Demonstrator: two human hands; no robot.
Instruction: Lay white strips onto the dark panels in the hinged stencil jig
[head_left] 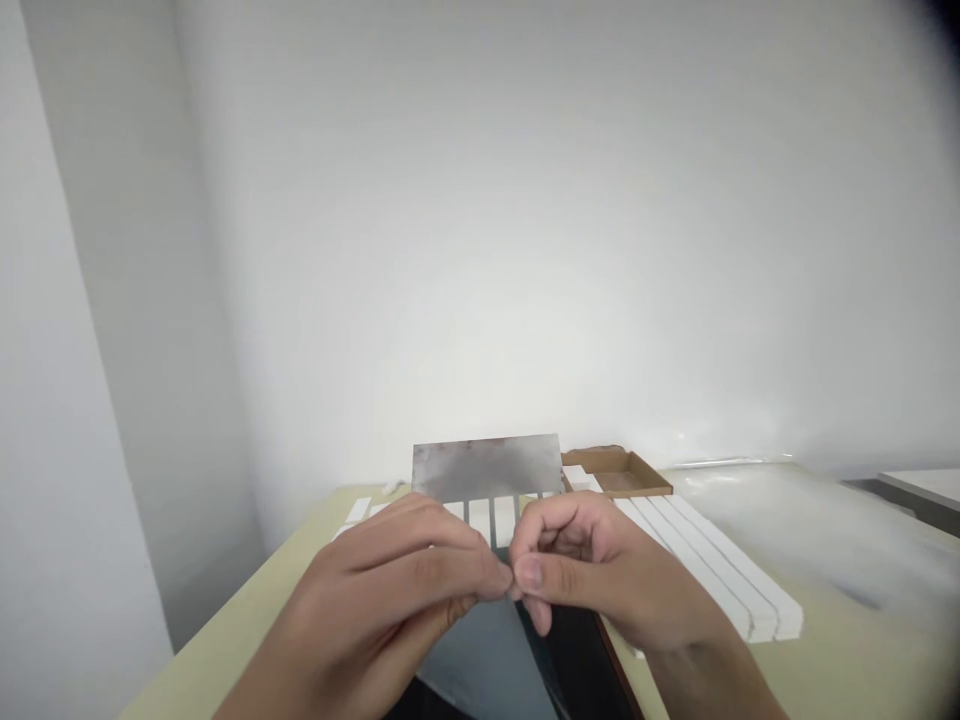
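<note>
My left hand (397,585) and my right hand (592,565) meet at the fingertips in the middle. Both are closed in a pinch, thumb against forefinger. Whatever lies between the fingertips is too small or hidden to name. Just beneath them is a translucent bluish-grey sheet (487,660), lying over a dark flat board (589,665) with a reddish edge. Whether the sheet reaches into the fingers, I cannot tell. Behind the hands, white strips (480,517) lie side by side in front of an upright grey metal plate (487,468).
At the back right stands an open brown cardboard box (615,475), small white pieces (577,478) beside it. Stacks of long white strips (720,565) lie right of my hands. Farther right, clear plastic film (817,530) covers part of the yellowish table (247,620). A white wall rises behind.
</note>
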